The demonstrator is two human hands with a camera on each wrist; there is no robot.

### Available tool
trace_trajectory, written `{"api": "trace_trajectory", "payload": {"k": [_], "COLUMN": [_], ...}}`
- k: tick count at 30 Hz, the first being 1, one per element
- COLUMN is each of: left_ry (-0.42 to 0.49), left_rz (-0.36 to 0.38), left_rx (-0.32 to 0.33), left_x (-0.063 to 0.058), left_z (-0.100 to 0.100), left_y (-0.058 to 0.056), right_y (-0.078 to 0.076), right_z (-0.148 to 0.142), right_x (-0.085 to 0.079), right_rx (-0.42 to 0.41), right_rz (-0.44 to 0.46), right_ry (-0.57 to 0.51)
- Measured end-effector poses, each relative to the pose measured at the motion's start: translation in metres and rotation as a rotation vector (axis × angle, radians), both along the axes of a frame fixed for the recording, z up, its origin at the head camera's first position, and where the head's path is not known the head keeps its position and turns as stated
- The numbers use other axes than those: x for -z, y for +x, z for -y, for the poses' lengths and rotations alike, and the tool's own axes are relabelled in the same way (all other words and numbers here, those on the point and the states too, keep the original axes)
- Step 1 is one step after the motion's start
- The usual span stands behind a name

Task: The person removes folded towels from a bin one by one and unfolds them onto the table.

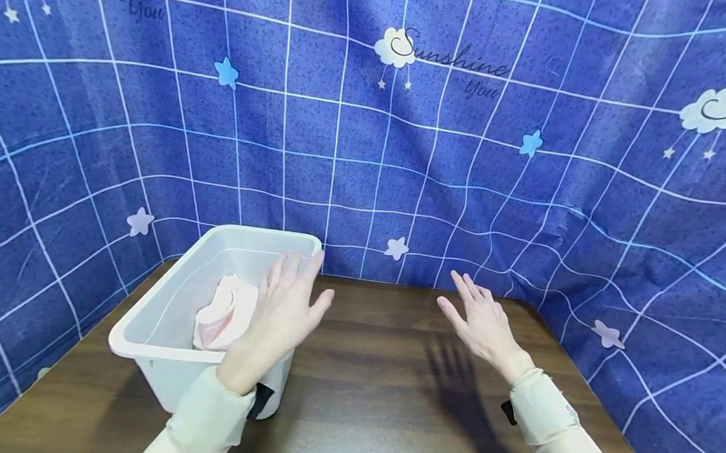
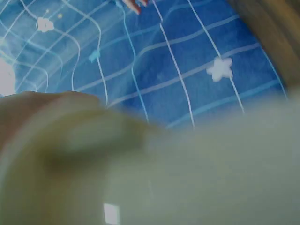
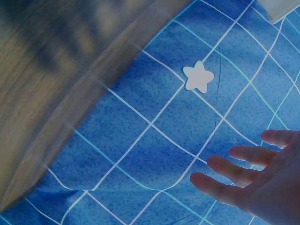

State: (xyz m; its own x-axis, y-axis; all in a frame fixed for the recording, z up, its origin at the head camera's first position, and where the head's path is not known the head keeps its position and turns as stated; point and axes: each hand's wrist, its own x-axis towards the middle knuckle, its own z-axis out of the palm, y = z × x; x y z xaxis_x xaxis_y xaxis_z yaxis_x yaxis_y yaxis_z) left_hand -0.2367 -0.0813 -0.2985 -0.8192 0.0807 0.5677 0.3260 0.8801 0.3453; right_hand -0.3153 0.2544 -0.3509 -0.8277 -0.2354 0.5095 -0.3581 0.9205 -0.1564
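My left hand [image 1: 281,314] is held with fingers spread in front of the right side of a white plastic bin [image 1: 165,354], overlapping its rim in the head view. Folded white and pink cloth [image 1: 225,315] lies inside the bin, partly hidden behind that hand. Over the right part of the table hovers my right hand [image 1: 484,325], fingers extended and holding nothing. The right wrist view shows the same hand [image 3: 262,178] from below, its fingers apart against the blue curtain. A blurred pale sleeve [image 2: 211,178] fills most of the left wrist view.
A brown wooden table [image 1: 368,370] spans the front, with the right hand's shadow on it. Behind and at both sides hangs a blue grid-patterned curtain [image 1: 367,144] with stars and clouds, close along the table's back edge.
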Motion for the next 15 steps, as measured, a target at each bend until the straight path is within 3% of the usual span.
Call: {"api": "trace_trajectory", "payload": {"k": [7, 15], "left_ry": [0.008, -0.001], "left_rz": [0.125, 0.179], "left_rx": [-0.063, -0.118], "left_x": [-0.006, -0.007], "left_z": [0.039, 0.087], "left_y": [0.003, 0.005], "right_y": [-0.002, -0.003], "right_z": [0.001, 0.001], "right_x": [-0.002, -0.003], "right_rx": [-0.001, -0.008], "right_rz": [0.003, 0.008], "right_ry": [-0.002, -0.003]}}
